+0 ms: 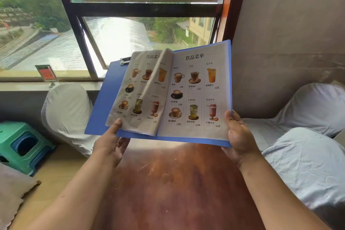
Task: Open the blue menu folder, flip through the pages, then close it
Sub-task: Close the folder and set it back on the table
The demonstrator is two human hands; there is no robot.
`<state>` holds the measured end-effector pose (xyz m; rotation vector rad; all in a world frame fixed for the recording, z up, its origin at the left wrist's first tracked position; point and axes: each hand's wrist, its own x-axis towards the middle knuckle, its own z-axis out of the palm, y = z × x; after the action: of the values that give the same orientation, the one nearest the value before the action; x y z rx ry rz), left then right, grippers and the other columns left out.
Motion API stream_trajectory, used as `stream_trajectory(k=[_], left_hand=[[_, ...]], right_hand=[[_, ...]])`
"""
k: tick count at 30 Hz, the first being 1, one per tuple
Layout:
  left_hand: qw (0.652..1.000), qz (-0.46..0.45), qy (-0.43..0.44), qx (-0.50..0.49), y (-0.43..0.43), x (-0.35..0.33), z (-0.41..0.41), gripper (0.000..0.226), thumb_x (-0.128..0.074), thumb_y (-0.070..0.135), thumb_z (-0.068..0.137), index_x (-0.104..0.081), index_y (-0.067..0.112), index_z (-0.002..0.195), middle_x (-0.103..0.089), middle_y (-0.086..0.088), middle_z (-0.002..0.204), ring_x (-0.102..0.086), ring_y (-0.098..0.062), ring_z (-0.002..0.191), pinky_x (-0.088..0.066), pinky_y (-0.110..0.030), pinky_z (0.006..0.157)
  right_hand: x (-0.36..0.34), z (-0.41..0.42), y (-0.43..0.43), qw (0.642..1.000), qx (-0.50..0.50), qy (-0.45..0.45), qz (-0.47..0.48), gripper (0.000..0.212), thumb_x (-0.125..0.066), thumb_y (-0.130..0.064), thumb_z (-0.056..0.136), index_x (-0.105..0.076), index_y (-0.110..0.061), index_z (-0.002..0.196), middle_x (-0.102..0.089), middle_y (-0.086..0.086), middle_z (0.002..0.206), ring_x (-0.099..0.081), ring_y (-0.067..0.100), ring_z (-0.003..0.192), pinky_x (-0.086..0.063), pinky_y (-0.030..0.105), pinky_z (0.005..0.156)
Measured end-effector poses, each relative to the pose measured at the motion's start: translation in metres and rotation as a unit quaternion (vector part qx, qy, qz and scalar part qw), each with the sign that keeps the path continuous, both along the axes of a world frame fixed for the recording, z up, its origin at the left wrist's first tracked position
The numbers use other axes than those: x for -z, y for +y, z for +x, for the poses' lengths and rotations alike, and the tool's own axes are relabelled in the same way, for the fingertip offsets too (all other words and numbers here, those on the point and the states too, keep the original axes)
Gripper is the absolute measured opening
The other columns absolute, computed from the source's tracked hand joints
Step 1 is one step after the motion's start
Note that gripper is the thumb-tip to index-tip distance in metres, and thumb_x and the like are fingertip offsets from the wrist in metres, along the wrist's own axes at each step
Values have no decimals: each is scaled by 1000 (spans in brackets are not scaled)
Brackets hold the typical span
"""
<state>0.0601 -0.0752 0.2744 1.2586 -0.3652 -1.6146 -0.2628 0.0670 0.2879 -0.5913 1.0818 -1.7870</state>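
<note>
The blue menu folder [104,102] is open and held up in the air above a reddish wooden table [168,183]. Both visible pages show drink pictures with prices. The left page [138,89] is lifted and curved over the spine. My left hand [112,142] holds the folder's lower left edge, with its thumb on the bottom corner of that page. The lower right corner is gripped by my right hand [238,134], thumb on the right page [197,95]. A metal clip [125,60] shows at the top of the blue left cover.
White-covered chairs stand at the left [67,110] and at the right [308,155]. A green and blue plastic stool [22,145] sits on the floor at the left. A small sign holder [46,73] stands on the window sill. A wall rises behind the folder at the right.
</note>
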Motion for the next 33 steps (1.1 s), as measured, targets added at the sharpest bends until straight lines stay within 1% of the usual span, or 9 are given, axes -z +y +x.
stream_trajectory(k=[3, 9, 14, 17, 23, 26, 28, 30, 33], left_hand=[[993, -39, 107, -32, 3, 2, -2, 49, -87, 18, 81, -69, 10, 126, -81, -13, 111, -81, -24, 90, -65, -31, 59], [989, -74, 104, -72, 4, 4, -1, 41, -83, 17, 88, -68, 13, 126, -81, -10, 113, -80, -25, 94, -66, -34, 65], [974, -149, -109, -129, 11, -8, -3, 12, -74, 32, 94, -66, 24, 94, -78, -7, 103, -79, -28, 93, -67, -46, 75], [902, -316, -274, -112, 32, -25, -14, 23, -59, 51, 100, -67, 30, 96, -76, 19, 87, -77, -14, 92, -65, -28, 65], [746, -503, -367, 235, 58, -32, -35, 105, -69, 85, 67, -57, 15, 144, -68, 28, 133, -58, 9, 125, -49, -14, 100], [663, -512, -457, 300, 56, -30, -34, 144, -62, 98, 50, -17, 25, 166, -12, 9, 172, -7, 15, 151, -11, 2, 111], [698, -501, -428, 280, 57, -29, -37, 135, -57, 97, 59, -21, 22, 165, -27, 12, 165, -21, 20, 144, -18, 5, 105], [809, -431, -327, 230, 57, -27, -43, 103, -75, 66, 80, -32, 19, 160, -63, 23, 138, -59, 12, 121, -47, -4, 87], [892, -340, -228, 191, 48, -22, -46, 38, -75, 21, 96, -63, 14, 131, -81, 2, 110, -76, -29, 103, -65, -32, 71]], right_hand=[[4, 1, -2, 1000, -5, -7, 5, 39, -47, -33, 115, -63, -19, 148, -74, 19, 140, -73, 43, 125, -65, 61, 93], [7, 1, -5, 1000, -6, -5, 12, 40, -46, -32, 116, -60, -18, 151, -72, 20, 142, -71, 44, 127, -58, 67, 101], [8, 1, -5, 1000, -6, -19, 12, 39, -49, -32, 115, -63, -19, 149, -73, 20, 141, -72, 44, 126, -64, 62, 94], [11, 2, -5, 1000, -10, -14, 16, 40, -48, -33, 115, -62, -17, 149, -72, 21, 142, -71, 44, 127, -62, 63, 95], [0, 18, -5, 1000, -29, 7, 10, 38, -45, -30, 115, -62, -15, 147, -77, 18, 133, -77, 36, 120, -68, 56, 88], [-6, 17, -3, 999, -35, 16, -5, 35, -43, -22, 118, -66, -14, 142, -82, 9, 119, -83, 21, 101, -69, 36, 78], [-7, 16, -1, 998, -63, -26, 2, 43, -39, -21, 118, -81, -26, 121, -85, 0, 103, -83, 17, 87, -69, 32, 73], [-5, 16, 0, 995, -92, -44, -2, 53, -35, -26, 119, -86, -29, 109, -85, -2, 97, -82, 16, 83, -68, 31, 71], [-9, 19, 2, 996, -88, 35, -2, 50, -37, -52, 114, -75, -28, 136, -83, 3, 123, -80, 22, 110, -66, 39, 86]])
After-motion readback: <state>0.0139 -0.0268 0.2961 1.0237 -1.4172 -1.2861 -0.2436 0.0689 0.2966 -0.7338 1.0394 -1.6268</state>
